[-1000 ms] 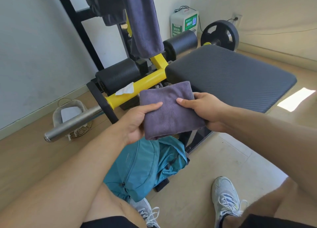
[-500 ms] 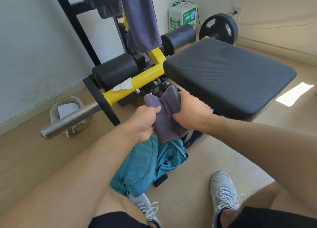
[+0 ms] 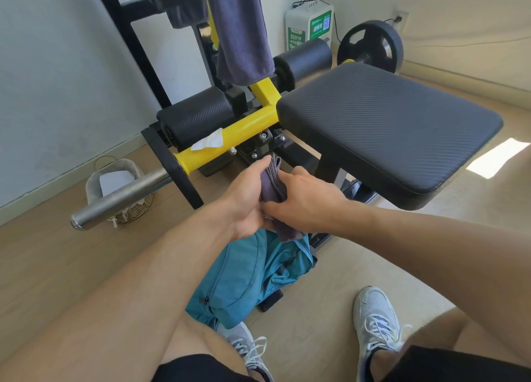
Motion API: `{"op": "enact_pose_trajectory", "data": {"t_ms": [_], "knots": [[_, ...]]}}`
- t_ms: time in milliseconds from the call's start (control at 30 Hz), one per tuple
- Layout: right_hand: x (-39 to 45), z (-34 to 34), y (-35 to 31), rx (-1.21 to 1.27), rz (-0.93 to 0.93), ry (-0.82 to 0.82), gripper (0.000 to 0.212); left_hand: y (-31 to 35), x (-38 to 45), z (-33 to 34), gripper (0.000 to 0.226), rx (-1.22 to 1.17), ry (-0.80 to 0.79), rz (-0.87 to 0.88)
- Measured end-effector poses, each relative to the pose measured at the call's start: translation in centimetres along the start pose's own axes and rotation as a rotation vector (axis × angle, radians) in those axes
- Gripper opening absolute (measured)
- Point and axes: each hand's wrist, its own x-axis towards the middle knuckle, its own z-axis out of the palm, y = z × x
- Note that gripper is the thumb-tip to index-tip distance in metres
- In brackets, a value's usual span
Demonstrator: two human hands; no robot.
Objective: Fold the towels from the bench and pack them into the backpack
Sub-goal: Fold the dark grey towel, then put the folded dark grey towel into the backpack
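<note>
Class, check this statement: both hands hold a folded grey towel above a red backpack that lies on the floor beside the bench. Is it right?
One detail is wrong: the backpack is teal, not red, as the head view shows. The left hand and right hand do hold the folded grey towel above it, beside the bench.

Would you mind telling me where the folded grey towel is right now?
In the head view, the folded grey towel sits mid-frame, gripped between the left hand and right hand, directly above the teal backpack and in front of the bench seat.
</note>
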Motion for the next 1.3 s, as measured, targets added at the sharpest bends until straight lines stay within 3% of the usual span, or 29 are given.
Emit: {"op": "enact_pose_trajectory", "data": {"t_ms": [167,267,300,367,400,433,500,567,700,833,900,1067,1300], "knots": [[0.1,-0.2,0.9,-0.024,-0.048,-0.079,0.041,0.0,-0.1,-1.2,0.043,0.087,-0.065,-0.050],[0.5,-0.6,1.8,-0.036,-0.069,-0.081,0.030,0.3,-0.1,-2.3,0.024,0.249,-0.092,-0.039],[0.6,-0.8,2.1,-0.006,-0.083,-0.099,0.029,0.4,0.0,-2.8,0.027,0.314,-0.065,-0.014],[0.6,-1.6,2.5,0.066,-0.140,-0.157,0.033,0.5,0.3,-4.1,0.094,0.429,-0.007,0.032],[0.5,-2.1,2.5,0.102,-0.179,-0.199,0.038,0.3,0.6,-4.8,0.117,0.437,-0.012,0.034],[0.2,-2.5,2.5,0.138,-0.213,-0.245,0.043,0.1,0.8,-5.6,0.114,0.432,-0.047,0.053],[-0.2,-2.9,2.4,0.198,-0.249,-0.322,0.050,-0.1,0.9,-6.4,0.065,0.429,-0.143,0.074],[-0.3,-2.8,2.6,0.225,-0.258,-0.356,0.050,-0.4,0.9,-6.5,0.044,0.414,-0.147,0.121],[-0.5,-2.9,2.8,0.280,-0.251,-0.358,0.044,-0.5,1.4,-6.5,0.042,0.363,-0.067,0.228],[-0.4,-2.5,2.7,0.226,-0.232,-0.282,0.073,-0.3,1.4,-6.4,0.037,0.385,-0.087,0.272],[-0.2,-2.0,2.9,0.195,-0.257,-0.268,0.078,-0.3,1.5,-6.5,0.039,0.410,-0.088,0.287],[0.0,-2.2,3.1,0.219,-0.270,-0.202,0.047,0.2,1.2,-6.3,0.046,0.466,0.061,0.327],[0.8,-0.6,3.3,0.118,-0.100,-0.164,0.041,-0.8,2.8,-7.4,0.031,0.477,0.207,0.243]]}}
